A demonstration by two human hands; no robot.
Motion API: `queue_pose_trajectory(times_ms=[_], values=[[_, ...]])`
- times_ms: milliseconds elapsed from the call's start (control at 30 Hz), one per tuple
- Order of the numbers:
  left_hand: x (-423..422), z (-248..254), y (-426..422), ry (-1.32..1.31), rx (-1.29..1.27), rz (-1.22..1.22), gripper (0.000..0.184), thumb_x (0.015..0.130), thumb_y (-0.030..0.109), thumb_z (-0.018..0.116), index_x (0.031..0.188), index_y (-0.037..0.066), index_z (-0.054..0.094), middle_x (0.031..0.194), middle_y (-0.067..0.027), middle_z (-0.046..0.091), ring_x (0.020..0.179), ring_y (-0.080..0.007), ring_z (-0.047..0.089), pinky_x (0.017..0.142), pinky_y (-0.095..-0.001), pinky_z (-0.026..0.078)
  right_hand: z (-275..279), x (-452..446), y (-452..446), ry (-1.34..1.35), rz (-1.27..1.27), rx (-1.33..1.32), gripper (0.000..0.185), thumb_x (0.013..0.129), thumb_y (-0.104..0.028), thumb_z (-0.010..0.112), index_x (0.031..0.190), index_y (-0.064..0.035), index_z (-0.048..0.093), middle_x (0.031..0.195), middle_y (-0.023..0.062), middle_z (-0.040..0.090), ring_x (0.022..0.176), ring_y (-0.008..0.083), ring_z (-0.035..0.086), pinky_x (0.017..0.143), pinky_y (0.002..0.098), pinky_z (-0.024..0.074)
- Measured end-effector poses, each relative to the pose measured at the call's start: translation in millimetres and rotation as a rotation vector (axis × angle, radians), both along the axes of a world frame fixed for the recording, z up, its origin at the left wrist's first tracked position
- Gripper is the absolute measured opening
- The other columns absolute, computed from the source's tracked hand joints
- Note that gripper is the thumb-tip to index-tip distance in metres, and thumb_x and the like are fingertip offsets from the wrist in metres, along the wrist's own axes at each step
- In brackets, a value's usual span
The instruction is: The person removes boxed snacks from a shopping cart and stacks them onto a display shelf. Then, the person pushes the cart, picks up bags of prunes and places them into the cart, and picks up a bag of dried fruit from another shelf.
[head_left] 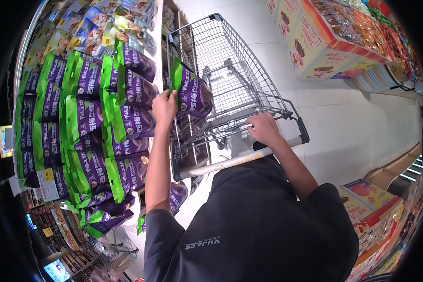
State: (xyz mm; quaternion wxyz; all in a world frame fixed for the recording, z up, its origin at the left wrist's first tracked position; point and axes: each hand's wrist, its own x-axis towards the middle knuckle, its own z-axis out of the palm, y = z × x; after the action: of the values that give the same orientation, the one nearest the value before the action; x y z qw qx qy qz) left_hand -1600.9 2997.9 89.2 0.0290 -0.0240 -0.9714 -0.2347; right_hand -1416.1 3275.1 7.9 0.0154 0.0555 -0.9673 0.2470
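My left hand (165, 107) is closed on the edge of a purple and green bag of prunes (191, 91). This bag hangs over the left side of a wire shopping cart (242, 51), beside the shelf display. Over the rear of the cart, just past its pale push handle (239, 160), is my right hand (265, 128). Its fingers are curled near the cart's rear bar, and whatever they may hold is hidden. Directly left of my left hand are rows of matching prune bags (87, 117), stacked on the display.
Blue and white snack packets (87, 30) fill the display's far end. At the upper right stands a red and yellow promotional bin (324, 47) with wrapped goods. Another such bin (369, 207) is at the lower right. White floor tiles (319, 124) run along the cart's right side.
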Motion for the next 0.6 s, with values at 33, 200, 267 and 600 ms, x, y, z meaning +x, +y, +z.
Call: queue_pose_trajectory(times_ms=[33, 200, 267, 600], values=[[-4.1, -16.5, 6.4, -0.013, -0.029, -0.008, 0.029, 0.088, 0.035, 0.059, 0.092, 0.008, 0.069, 0.080, -0.0204, 0.066, 0.078, -0.0420, 0.063, 0.069, -0.0499, 0.047, 1.6, 2.3, -1.0, -0.008, -0.011, 0.000, 0.019, 0.074, -0.022, 0.063, 0.087, -0.0096, 0.067, 0.084, 0.0058, 0.064, 0.087, 0.0248, 0.059, 0.083, 0.0415, 0.0417], [-30.0, -103.1, 14.7, -0.110, -0.066, -0.018, 0.028, 0.088, 0.034, 0.059, 0.094, 0.009, 0.069, 0.085, -0.0184, 0.067, 0.083, -0.0403, 0.063, 0.072, -0.0487, 0.048, 8.0, 10.3, 0.6, 0.013, -0.235, -0.024, 0.021, 0.071, -0.024, 0.069, 0.085, -0.0082, 0.068, 0.082, 0.0051, 0.064, 0.087, 0.0248, 0.057, 0.082, 0.0397, 0.0390], [-36.3, -143.2, 9.6, -0.097, -0.040, -0.025, 0.027, 0.088, 0.035, 0.060, 0.099, 0.012, 0.069, 0.087, -0.0171, 0.067, 0.085, -0.0388, 0.064, 0.072, -0.0476, 0.049, 4.9, 12.7, 1.8, 0.013, -0.245, -0.045, 0.023, 0.071, -0.026, 0.070, 0.085, -0.0082, 0.068, 0.083, 0.0052, 0.063, 0.087, 0.0246, 0.057, 0.083, 0.0396, 0.0383], [-45.4, -215.6, 10.5, -0.315, -0.154, -0.176, 0.021, 0.088, 0.032, 0.060, 0.101, 0.018, 0.070, 0.092, -0.0165, 0.067, 0.089, -0.0375, 0.064, 0.075, -0.0469, 0.050, 12.8, 5.2, -1.2, -0.188, -0.264, 0.015, 0.022, 0.073, -0.030, 0.069, 0.085, -0.0111, 0.068, 0.090, 0.0004, 0.063, 0.095, 0.0198, 0.056, 0.092, 0.0405, 0.0349]])
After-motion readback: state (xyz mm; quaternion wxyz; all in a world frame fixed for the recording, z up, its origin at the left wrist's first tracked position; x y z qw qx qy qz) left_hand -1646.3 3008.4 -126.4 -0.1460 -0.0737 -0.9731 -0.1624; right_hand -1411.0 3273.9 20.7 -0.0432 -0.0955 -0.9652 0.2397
